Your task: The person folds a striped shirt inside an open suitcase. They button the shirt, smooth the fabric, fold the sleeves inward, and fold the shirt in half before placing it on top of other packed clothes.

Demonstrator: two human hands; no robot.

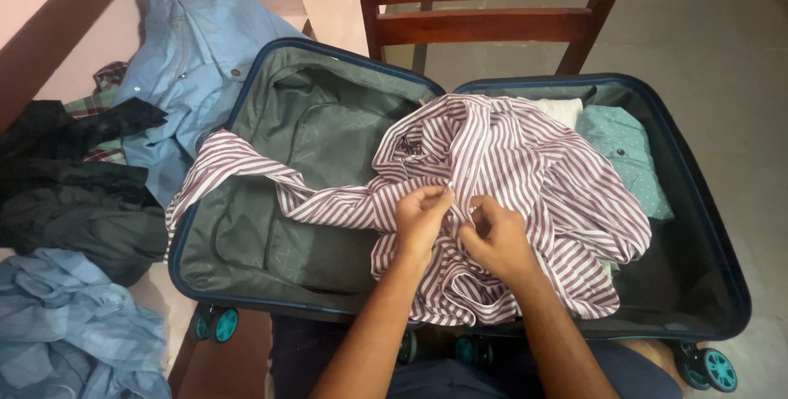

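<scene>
Both hands, left hand (420, 217) and right hand (495, 239), have fingers pinched tight on the striped shirt (525, 177). It's bunched in the open suitcase (706, 227), over a teal shirt (624, 153).

Open dark-blue suitcase (706, 227), grey-lined, teal wheels, holding a purple-and-white striped shirt (525, 169) and a teal dotted shirt (624, 153). Left hand (420, 217) and right hand (497, 239) both pinch the striped fabric. Blue shirt (189, 54) and dark garments (74, 194) lie beside the suitcase.

Soft, even indoor light, slightly dim and warm; sharp focus around the open suitcase (706, 227), deep shadow inside its right half, no glare.
</scene>
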